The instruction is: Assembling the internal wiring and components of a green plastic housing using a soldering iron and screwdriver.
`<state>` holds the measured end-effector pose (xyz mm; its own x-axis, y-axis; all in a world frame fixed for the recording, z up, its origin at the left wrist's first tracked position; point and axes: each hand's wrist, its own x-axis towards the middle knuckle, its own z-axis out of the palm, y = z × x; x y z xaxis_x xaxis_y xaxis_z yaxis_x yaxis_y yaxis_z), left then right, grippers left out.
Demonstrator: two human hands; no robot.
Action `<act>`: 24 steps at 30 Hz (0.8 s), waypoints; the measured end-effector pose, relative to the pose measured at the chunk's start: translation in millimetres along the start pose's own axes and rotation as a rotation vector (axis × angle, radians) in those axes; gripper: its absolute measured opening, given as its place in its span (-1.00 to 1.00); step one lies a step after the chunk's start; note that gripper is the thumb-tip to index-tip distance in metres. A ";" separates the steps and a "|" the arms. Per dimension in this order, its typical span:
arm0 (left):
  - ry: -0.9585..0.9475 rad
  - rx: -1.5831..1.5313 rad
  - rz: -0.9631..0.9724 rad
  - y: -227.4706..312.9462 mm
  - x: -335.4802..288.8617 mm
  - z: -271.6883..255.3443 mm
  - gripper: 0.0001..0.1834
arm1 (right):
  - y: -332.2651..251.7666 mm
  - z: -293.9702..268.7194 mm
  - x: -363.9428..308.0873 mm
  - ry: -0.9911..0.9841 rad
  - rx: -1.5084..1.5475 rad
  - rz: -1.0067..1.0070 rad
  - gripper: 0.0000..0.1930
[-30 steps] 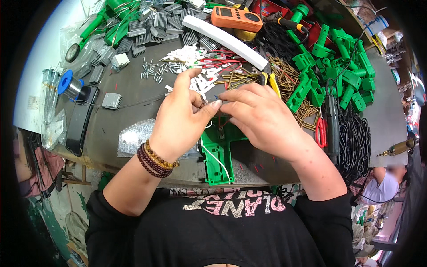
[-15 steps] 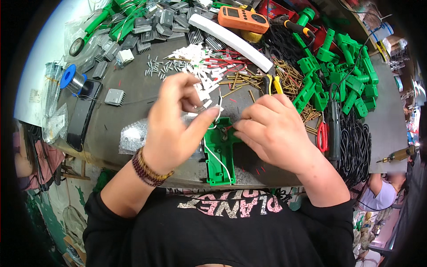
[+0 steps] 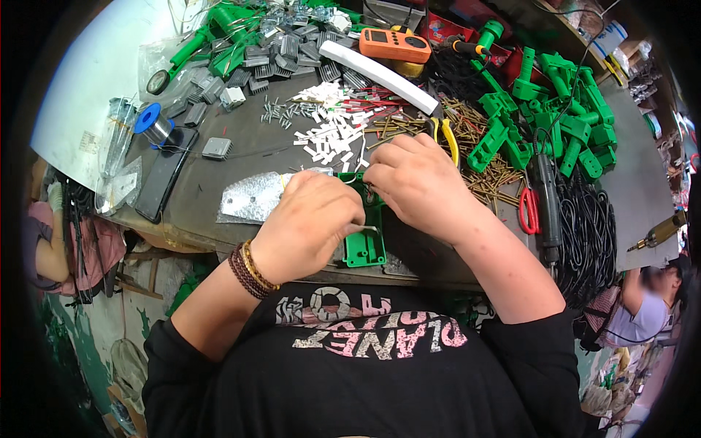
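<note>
**Pinching white wire (image 3: 371, 228) over green housing (image 3: 373, 250)**

Grips the wire in left hand (image 3: 315, 223), knuckles up, over the housing's left edge. Frames the housing between both hands, long axis running near to far. Curls right hand (image 3: 416, 179) at the far end; cannot tell whether clamped on anything.

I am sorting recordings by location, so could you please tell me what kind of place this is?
Probably a small electrical assembly workshop: on the workbench are an open green casing, a heap of green plastic parts and an orange handheld meter.
</note>
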<state>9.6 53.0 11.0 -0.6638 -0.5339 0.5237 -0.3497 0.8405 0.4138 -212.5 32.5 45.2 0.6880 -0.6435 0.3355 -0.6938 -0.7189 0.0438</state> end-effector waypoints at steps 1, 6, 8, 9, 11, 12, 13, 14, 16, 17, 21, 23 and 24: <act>0.071 -0.156 -0.034 -3.1 -0.7 1.6 -0.87 | -0.5 -1.7 1.0 -0.042 -0.019 -0.034 -0.88; 0.140 -0.208 -0.068 -6.0 -1.8 7.5 -0.92 | -3.2 -5.6 -2.7 0.169 -0.139 -0.185 -0.97; 0.193 -0.221 -0.113 -8.2 -4.6 9.5 -0.94 | -13.5 -15.0 -12.5 0.088 -0.166 -0.185 -0.95; 0.196 -0.224 -0.110 -7.7 -4.2 8.8 -0.94 | -17.5 -19.6 -21.1 0.085 -0.170 -0.185 -0.95; 0.192 -0.235 -0.152 -7.1 -2.2 8.8 -0.90 | -21.0 -25.2 -36.1 -0.126 0.026 0.174 -0.90; 0.195 -0.237 -0.153 -5.8 -1.1 8.6 -0.90 | -22.2 -26.1 -37.4 -0.034 0.197 0.332 -0.87; 0.177 -0.219 -0.170 -4.2 0.3 7.8 -0.90 | -19.7 -25.4 -36.3 -0.036 0.196 0.331 -0.87; 0.160 -0.200 -0.187 -2.5 1.7 6.9 -0.89 | -15.0 -23.9 -33.7 -0.056 0.154 0.423 -0.84; 0.152 -0.190 -0.183 0.3 4.6 4.3 -0.88 | -8.1 -20.7 -30.5 -0.076 0.110 0.524 -0.77; 0.147 -0.176 -0.181 1.0 5.8 4.2 -0.88 | -4.5 -18.8 -29.2 -0.076 0.001 0.461 -0.80; 0.190 -0.229 -0.195 -3.4 8.6 5.4 -0.88 | -6.2 -31.3 -24.6 0.069 -0.281 0.185 -0.88; 0.243 -0.301 -0.138 -5.2 10.6 6.3 -0.88 | -13.8 -37.1 -25.0 0.209 -0.339 0.035 -0.91; 0.244 -0.302 -0.139 -6.5 12.1 6.9 -0.88 | -18.9 -37.6 -26.4 0.228 -0.294 -0.072 -0.91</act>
<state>-0.7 41.6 9.6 -0.4351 -0.6769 0.5938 -0.1910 0.7139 0.6737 -225.6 72.9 70.9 0.6952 -0.4952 0.5211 -0.6995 -0.6330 0.3317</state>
